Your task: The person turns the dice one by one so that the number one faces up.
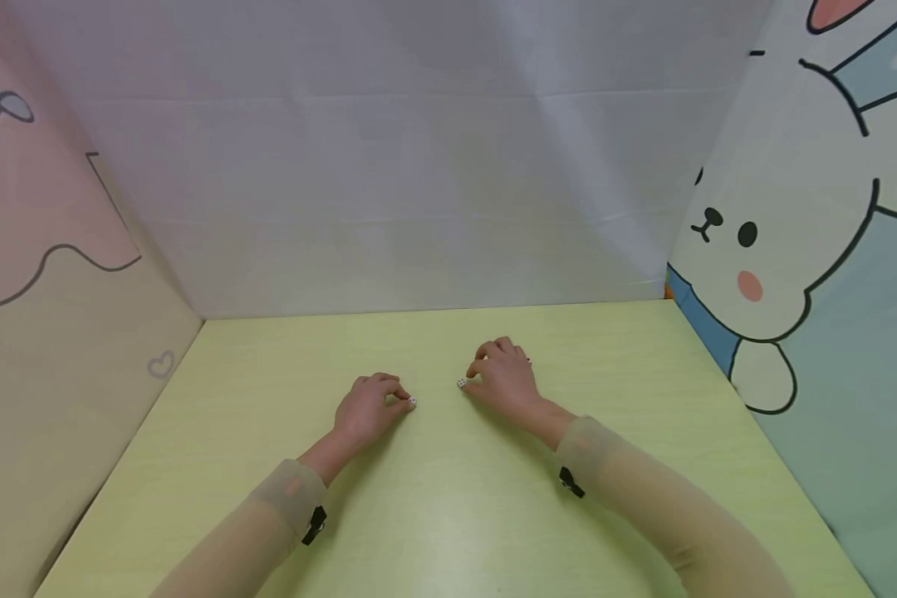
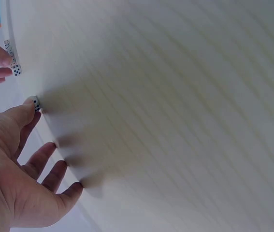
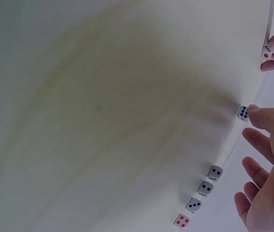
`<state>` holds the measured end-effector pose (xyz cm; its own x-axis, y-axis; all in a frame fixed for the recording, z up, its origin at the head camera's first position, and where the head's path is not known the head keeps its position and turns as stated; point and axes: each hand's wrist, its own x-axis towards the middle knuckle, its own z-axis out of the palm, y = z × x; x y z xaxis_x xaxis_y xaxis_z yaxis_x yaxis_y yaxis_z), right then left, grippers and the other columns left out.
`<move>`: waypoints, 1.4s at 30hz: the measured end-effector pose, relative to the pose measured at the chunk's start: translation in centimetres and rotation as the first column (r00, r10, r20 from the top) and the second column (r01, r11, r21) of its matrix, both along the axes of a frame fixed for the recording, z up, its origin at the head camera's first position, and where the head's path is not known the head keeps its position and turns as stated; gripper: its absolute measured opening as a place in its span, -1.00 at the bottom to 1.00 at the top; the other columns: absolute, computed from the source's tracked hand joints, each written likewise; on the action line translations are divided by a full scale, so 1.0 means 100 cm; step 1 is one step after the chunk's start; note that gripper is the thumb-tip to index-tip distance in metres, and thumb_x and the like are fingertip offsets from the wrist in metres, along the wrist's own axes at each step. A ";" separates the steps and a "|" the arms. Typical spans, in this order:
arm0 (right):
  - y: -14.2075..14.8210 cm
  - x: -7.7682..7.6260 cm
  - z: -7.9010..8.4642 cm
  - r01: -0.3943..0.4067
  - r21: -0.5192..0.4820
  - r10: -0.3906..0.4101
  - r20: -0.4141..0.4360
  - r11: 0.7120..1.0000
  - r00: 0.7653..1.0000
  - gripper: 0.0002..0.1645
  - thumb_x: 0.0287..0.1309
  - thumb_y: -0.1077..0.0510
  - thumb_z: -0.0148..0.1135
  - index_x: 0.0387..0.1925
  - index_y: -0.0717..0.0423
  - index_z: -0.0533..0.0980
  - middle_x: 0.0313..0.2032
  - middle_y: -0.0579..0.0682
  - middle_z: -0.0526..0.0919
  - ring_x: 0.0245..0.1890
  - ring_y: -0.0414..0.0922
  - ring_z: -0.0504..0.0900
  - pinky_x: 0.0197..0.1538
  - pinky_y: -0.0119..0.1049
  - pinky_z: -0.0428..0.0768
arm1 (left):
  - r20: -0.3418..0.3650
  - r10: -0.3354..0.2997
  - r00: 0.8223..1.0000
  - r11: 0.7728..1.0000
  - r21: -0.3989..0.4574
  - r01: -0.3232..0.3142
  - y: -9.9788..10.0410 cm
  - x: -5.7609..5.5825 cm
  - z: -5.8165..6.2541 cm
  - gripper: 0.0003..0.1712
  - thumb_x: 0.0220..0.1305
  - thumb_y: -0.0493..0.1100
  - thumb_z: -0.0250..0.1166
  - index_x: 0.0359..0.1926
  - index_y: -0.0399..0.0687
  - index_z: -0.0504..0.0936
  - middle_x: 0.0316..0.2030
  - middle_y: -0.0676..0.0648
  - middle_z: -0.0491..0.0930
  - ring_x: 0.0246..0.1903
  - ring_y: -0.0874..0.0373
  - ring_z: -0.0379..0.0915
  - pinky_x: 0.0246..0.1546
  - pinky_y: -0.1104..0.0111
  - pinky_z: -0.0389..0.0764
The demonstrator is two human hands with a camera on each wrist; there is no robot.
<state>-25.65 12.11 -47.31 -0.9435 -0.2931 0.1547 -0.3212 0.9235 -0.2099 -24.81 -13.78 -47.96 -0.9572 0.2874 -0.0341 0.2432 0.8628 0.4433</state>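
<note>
My left hand (image 1: 366,409) pinches a small white die (image 2: 36,103) between thumb and index finger, low over the table. Black pips show on it in the left wrist view, and a red pip on another face in the right wrist view. My right hand (image 1: 504,378) holds a second white die (image 3: 243,113) at the tips of thumb and index finger, its dark pips facing out. Beneath its other fingers several dice stand in a slanting row: a die with dark pips (image 3: 215,173) at one end, a red-pipped die (image 3: 181,221) at the other.
A pale yellow table (image 1: 433,515) carries both hands' work. Behind it hangs a whitish backdrop (image 1: 419,183). Printed panels flank it, a pink and cream one (image 1: 52,399) on the left and a cartoon rabbit panel (image 1: 830,357) on the right.
</note>
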 end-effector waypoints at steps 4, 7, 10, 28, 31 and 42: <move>-0.001 -0.002 -0.002 0.019 0.012 -0.019 -0.005 1.000 1.000 -0.73 0.21 -0.22 0.44 -0.27 -0.17 0.79 -0.01 -0.06 0.58 0.09 0.03 0.38 0.12 -0.01 0.40 | 0.002 0.000 1.000 1.000 -0.001 0.000 0.000 0.000 0.000 -0.82 0.34 0.09 0.41 -0.19 0.14 0.79 0.27 -0.10 0.55 0.28 -0.20 0.37 0.08 -0.03 0.57; -0.002 -0.003 -0.003 0.028 0.022 -0.027 -0.012 0.999 1.000 -0.71 0.19 -0.25 0.43 -0.31 -0.18 0.78 -0.03 -0.06 0.57 0.08 0.02 0.38 0.13 -0.01 0.40 | 0.001 0.000 1.000 1.000 -0.001 0.000 0.000 -0.001 0.001 -0.81 0.35 0.08 0.41 -0.19 0.14 0.79 0.27 -0.11 0.55 0.28 -0.20 0.37 0.08 -0.03 0.57; -0.003 -0.005 -0.003 0.033 0.027 -0.033 -0.019 0.999 0.999 -0.71 0.17 -0.27 0.44 -0.34 -0.20 0.78 -0.04 -0.07 0.58 0.06 0.02 0.39 0.13 -0.02 0.40 | 0.000 -0.001 1.000 1.000 -0.001 0.001 0.000 -0.001 0.002 -0.81 0.35 0.08 0.40 -0.18 0.13 0.79 0.27 -0.12 0.54 0.28 -0.21 0.37 0.08 -0.04 0.57; -0.007 -0.008 -0.007 0.017 0.011 -0.016 -0.024 1.000 1.000 -0.84 0.21 -0.13 0.43 -0.33 -0.19 0.77 0.00 -0.06 0.58 0.10 0.03 0.39 0.10 -0.03 0.42 | 0.010 0.007 1.000 1.000 0.005 -0.007 0.000 -0.001 0.002 -0.81 0.35 0.09 0.40 -0.18 0.14 0.79 0.28 -0.10 0.54 0.29 -0.19 0.35 0.09 -0.04 0.56; -0.006 -0.008 -0.007 0.010 0.014 -0.010 -0.023 1.000 1.000 -0.83 0.21 -0.13 0.42 -0.31 -0.19 0.78 0.02 -0.06 0.59 0.11 0.04 0.39 0.10 -0.03 0.42 | 0.010 0.006 1.000 1.000 0.003 -0.006 0.000 -0.001 0.002 -0.81 0.35 0.08 0.40 -0.18 0.14 0.79 0.28 -0.10 0.54 0.29 -0.20 0.36 0.09 -0.04 0.56; -0.007 -0.007 -0.006 0.014 -0.015 -0.014 -0.009 1.000 1.000 -0.86 0.24 -0.08 0.41 -0.29 -0.18 0.78 0.04 -0.05 0.58 0.15 0.05 0.38 0.18 -0.01 0.39 | 0.021 0.006 1.000 1.000 0.010 -0.006 0.001 0.000 0.002 -0.81 0.36 0.08 0.40 -0.19 0.13 0.79 0.28 -0.11 0.54 0.28 -0.20 0.37 0.09 -0.04 0.56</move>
